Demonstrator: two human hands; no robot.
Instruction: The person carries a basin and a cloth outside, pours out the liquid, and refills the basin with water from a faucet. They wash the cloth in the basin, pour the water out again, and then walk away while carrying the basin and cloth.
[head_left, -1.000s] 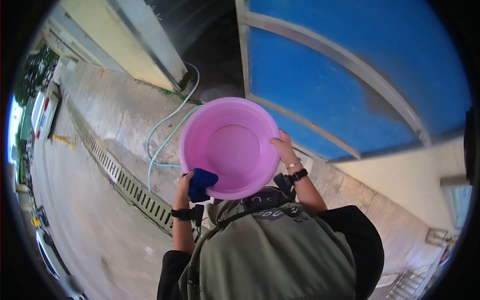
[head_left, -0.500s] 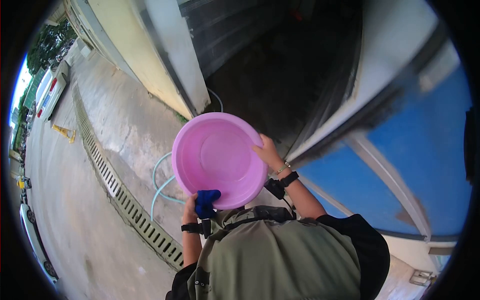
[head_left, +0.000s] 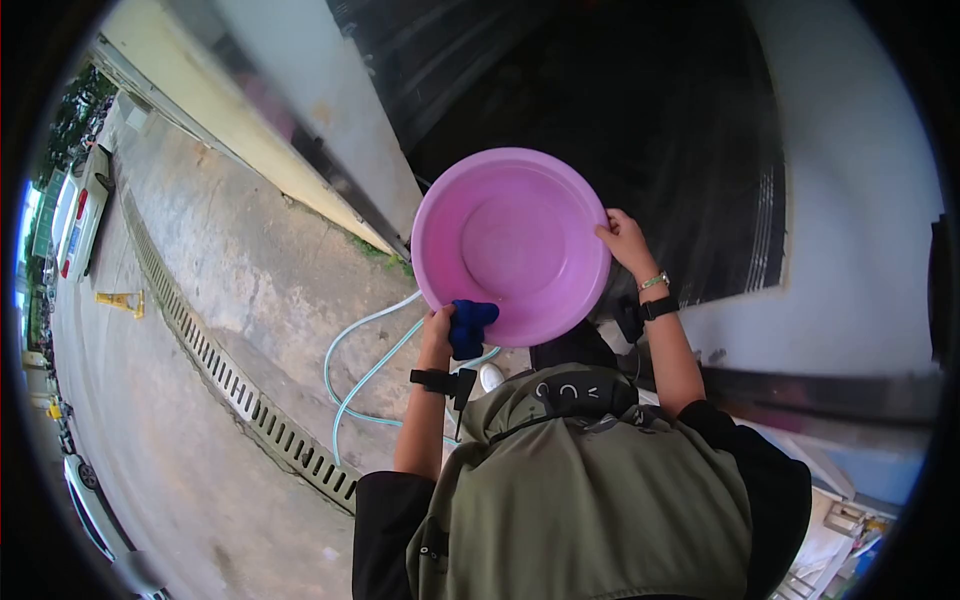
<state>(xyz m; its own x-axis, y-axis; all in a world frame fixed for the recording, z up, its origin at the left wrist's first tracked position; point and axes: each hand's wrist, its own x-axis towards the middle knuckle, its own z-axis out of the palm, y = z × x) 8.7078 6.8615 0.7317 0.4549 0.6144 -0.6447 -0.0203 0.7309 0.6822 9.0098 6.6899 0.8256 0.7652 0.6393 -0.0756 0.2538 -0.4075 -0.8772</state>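
Observation:
A round pink basin is held up in front of my body, its inside facing me, with nothing seen in it but part of a cloth at its rim. My left hand is closed on a dark blue cloth and the lower left rim of the basin. On the right side, my right hand grips the basin's rim, thumb on the inner side. Both wrists wear black straps.
A dark doorway lies ahead between a pale wall edge and a light panel. A pale green hose loops over the concrete beside a slotted drain. Cars stand at far left.
The view has moved towards the dark doorway, and the blue door has shifted to the lower right. Both hands still hold the basin, now higher and further right in view.

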